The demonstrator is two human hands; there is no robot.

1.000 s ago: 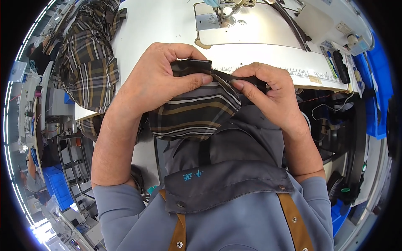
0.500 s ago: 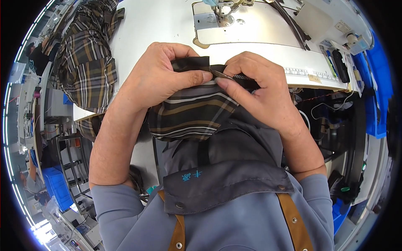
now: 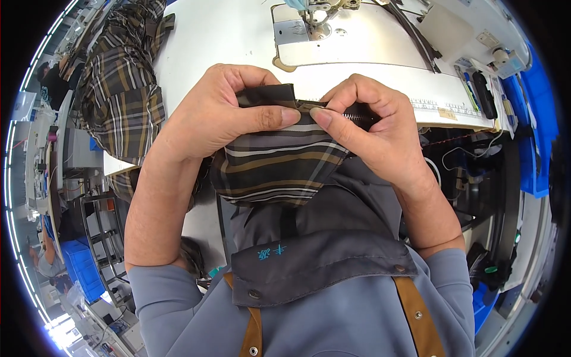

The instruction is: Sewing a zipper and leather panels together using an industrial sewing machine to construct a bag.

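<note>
At the table's front edge I hold a dark plaid fabric piece (image 3: 276, 169) over my grey apron. My left hand (image 3: 229, 113) is closed on its upper edge, thumb pressing below a folded black strip (image 3: 264, 93). Just to the right, my right hand (image 3: 369, 125) pinches a black zipper (image 3: 357, 116) with metal teeth where it meets that edge, thumb and index finger together near a narrow folded bit (image 3: 307, 105). The parts of the zipper and fabric under my fingers are hidden.
The white sewing table (image 3: 208, 35) carries a sewing machine (image 3: 315, 24), loose zippers (image 3: 416, 41), a ruler strip (image 3: 434, 106) and pens (image 3: 476, 89). Piled plaid fabric (image 3: 122, 89) hangs at left. Blue bins (image 3: 80, 268) and two people (image 3: 47, 256) (image 3: 47, 71) are further left.
My right thumb and index have closed in toward my left thumb and the fabric edge. The slanting folded edge beside the zipper now lies flatter, and both hands are slightly lower.
</note>
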